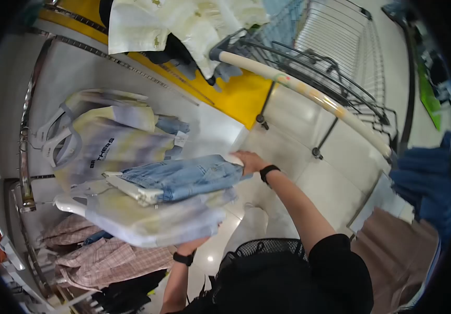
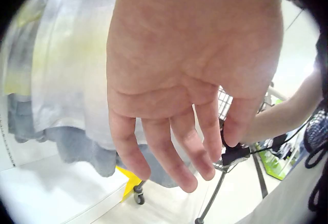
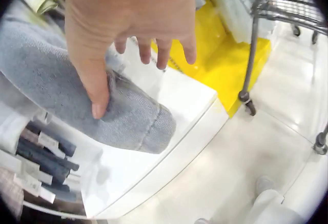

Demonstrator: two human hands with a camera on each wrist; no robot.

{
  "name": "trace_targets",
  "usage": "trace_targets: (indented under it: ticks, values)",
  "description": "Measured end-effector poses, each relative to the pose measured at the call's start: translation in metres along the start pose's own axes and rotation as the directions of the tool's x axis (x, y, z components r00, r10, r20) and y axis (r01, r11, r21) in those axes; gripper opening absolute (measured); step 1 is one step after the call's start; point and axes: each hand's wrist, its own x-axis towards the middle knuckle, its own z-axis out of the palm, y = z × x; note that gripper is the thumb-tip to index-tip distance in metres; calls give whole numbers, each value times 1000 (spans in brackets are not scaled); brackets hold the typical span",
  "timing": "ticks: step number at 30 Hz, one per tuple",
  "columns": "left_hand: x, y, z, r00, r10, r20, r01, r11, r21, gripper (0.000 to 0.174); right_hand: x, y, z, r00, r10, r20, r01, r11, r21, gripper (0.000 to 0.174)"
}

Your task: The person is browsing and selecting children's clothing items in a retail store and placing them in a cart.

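My right hand [image 1: 250, 161] is at the far end of a pale blue denim garment [image 1: 183, 175], which lies over a light yellow-and-lilac top. In the right wrist view, the thumb [image 3: 97, 88] rests on the denim while the fingers extend beyond its edge. Beneath the hem of that top [image 1: 147, 225], on a white hanger [image 1: 70, 205], is my left hand [image 1: 193, 245], partly covered in the head view. Its fingers hang loosely with nothing in them beside the pale cloth [image 2: 74, 65] in the left wrist view. A similar top lettered in black [image 1: 107, 144] hangs behind.
A shopping cart [image 1: 309, 89] with a pale handle stands ahead to the right. Pink checked clothes [image 1: 110, 259] hang at the lower left on a metal rack [image 1: 25, 157]. Folded brown cloth [image 1: 392, 251] and blue clothes [image 1: 426, 180] lie at right. A yellow platform [image 1: 236, 97] is ahead.
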Motion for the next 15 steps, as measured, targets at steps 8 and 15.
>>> trace_targets:
  ticks: [8, 15]
  values:
    - [-17, 16, 40, 822, -362, -439, 417, 908, 32, 50, -17, -63, 102, 881, -306, 361, 401, 888, -225, 9]
    - [0, -9, 51, 602, -528, -600, 503, 834, -229, 52, -69, -114, 91, 688, -565, 455, 626, 780, 22, 7]
